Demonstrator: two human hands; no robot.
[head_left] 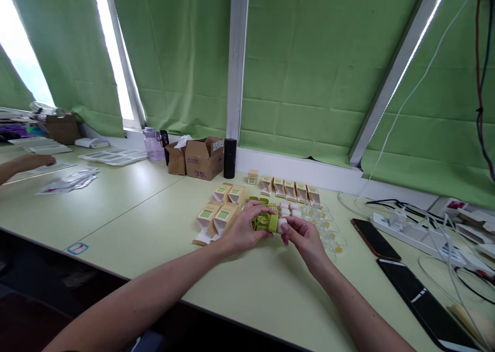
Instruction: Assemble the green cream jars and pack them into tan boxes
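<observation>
Over the table, my left hand (243, 229) is closed around an olive-green plastic piece (273, 223), with more green pieces at its fingers. My right hand (305, 237) pinches a small white rounded block (282, 225) against the right end of that piece; I cannot tell if the two are joined. Just behind stand several similar pinkish-white blocks (291, 211) and another green part (258, 200). To the right lie clear plastic pieces with yellow spots (323, 220). Open kraft boxes with green labels (216, 218) are left of my left hand.
More small boxes (290, 188) line the back. Cardboard cartons (203, 158), a black flask (230, 158) and a lilac bottle (153, 145) stand back left. Two dark phone-like devices (421, 300) and a power strip (410, 236) with cables lie right. Another person's hand (33, 162) is far left.
</observation>
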